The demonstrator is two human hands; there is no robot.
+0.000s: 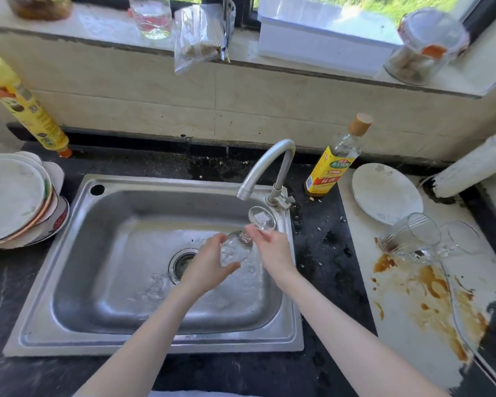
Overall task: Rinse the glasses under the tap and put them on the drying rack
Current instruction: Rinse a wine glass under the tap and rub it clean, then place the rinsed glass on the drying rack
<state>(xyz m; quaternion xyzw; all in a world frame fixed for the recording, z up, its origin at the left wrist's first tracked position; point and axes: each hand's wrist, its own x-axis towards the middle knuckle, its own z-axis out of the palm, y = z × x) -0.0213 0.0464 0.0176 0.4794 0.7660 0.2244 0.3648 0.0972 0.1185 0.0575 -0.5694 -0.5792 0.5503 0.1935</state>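
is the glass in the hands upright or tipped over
Tipped. The stemmed glass lies slanted under the tap, its foot up toward the spout, bowl low in the left hand, right hand at the stem.

Two bare forearms, no sleeves in view up to the frame's bottom edge. Left hand [209, 263] and right hand [271, 247] both bare: no gloves, no rings, no watch or wristband visible. Nails short, unpainted as far as can be told. Fingers slim. Below the sink [55, 336], at frame bottom betw. the arms, a thin pale bluish strip of fabric, prob. clothing; too little shows to tell more.
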